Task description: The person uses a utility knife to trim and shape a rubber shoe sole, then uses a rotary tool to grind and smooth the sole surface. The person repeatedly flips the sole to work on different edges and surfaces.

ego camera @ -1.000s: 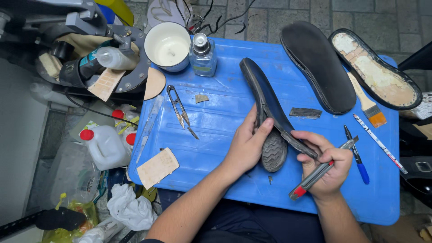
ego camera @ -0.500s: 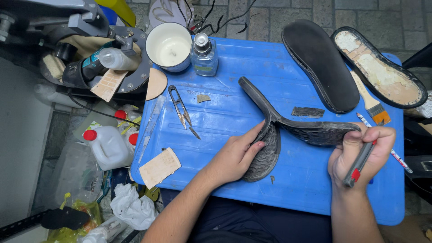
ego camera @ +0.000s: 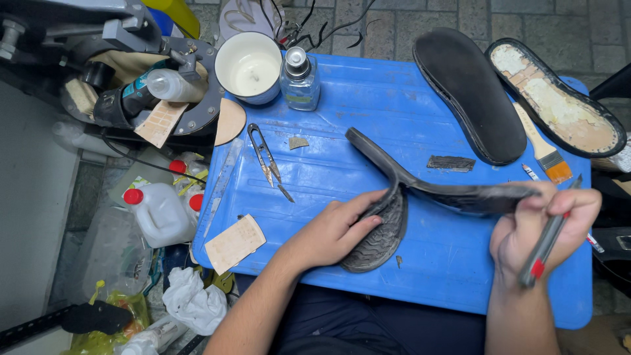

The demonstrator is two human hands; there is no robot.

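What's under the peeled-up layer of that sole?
Under the lifted layer shows only blue table; the left hand pins the treaded piece. The right hand covers the layer's end.

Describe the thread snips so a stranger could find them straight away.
Start at the blue table and go to its left part, just below the white cup. The thread snips lie flat there: small, metal, with pointed tips, the only cutting tool among scraps and soles.

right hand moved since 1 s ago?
Yes. The right hand, gripping a grey tool and the peeled sole layer, has shifted rightward, away from the snips and toward the blue table's right edge.
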